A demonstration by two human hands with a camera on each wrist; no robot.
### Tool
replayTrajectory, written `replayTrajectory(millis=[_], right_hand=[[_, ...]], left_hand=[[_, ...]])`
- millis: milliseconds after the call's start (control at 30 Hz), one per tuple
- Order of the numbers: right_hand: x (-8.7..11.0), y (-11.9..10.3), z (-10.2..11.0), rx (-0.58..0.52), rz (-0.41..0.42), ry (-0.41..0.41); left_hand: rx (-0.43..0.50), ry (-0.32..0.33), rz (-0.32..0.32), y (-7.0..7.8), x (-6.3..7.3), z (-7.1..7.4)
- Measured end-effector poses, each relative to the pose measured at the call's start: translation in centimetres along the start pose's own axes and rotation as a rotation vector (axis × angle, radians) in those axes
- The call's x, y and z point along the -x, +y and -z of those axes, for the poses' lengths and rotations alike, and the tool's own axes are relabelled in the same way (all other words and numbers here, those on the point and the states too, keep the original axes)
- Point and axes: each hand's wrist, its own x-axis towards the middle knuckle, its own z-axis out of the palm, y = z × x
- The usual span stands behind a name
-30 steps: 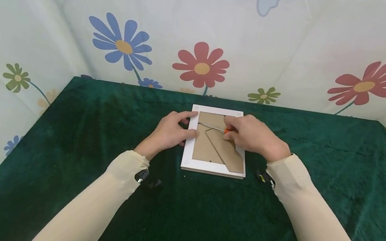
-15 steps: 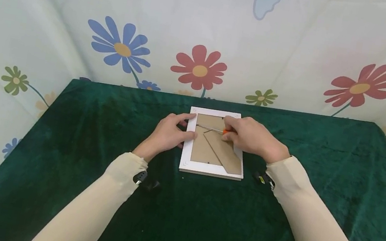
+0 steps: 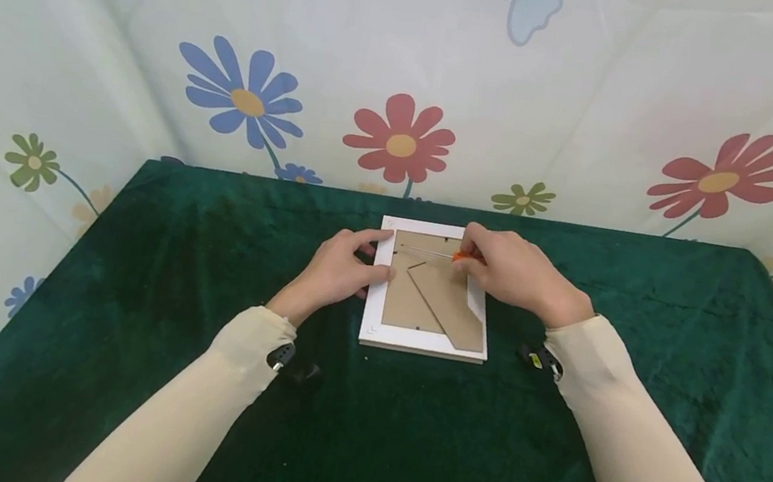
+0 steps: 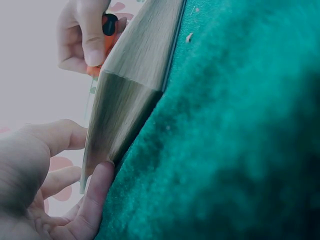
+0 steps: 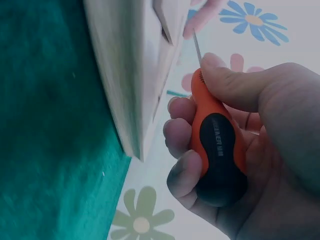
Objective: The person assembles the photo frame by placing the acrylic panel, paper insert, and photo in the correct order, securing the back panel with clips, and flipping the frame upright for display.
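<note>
A white picture frame lies face down on the green cloth, its brown backing board and cardboard stand leg showing. My left hand grips the frame's left edge, with the index finger and thumb on the white border and other fingers at its side. In my right hand is a screwdriver with an orange and black handle. Its thin shaft points left over the upper part of the board, its tip close to a small dark tab on the left inner edge. Contact of the tip cannot be made out.
Green velvety cloth covers the table around the frame. Behind it hangs a white curtain printed with flowers. Another small dark tab sits along the board's top edge. A dark wrist strap is on the left sleeve.
My right hand has moved a little to the right and up with the screwdriver, whose tip has come away from the left tab. The left hand keeps its place on the frame.
</note>
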Motion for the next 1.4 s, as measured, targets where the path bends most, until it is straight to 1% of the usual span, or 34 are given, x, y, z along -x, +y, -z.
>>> replayTrajectory(millis=[300,700,900,1133,1400], right_hand=[[0.2,1.0,1.2,-0.032,-0.025,0.042],[0.6,2.8,2.1,-0.070,-0.080,0.077],[0.8,3.5,2.4,-0.090,-0.101,0.076],[1.0,4.5,2.7,-0.109,-0.118,0.083],[1.3,5.8,3.2,-0.137,-0.154,0.081]], left_hand=[[0.004,0.010,0.006,0.0,0.3,0.0],[0.000,0.018,-0.002,0.0,0.0,-0.1],[0.001,0.018,0.003,0.0,0.2,-0.1],[0.005,0.017,-0.005,-0.4,0.1,-0.2],[0.000,0.022,-0.008,-0.3,0.2,-0.2]])
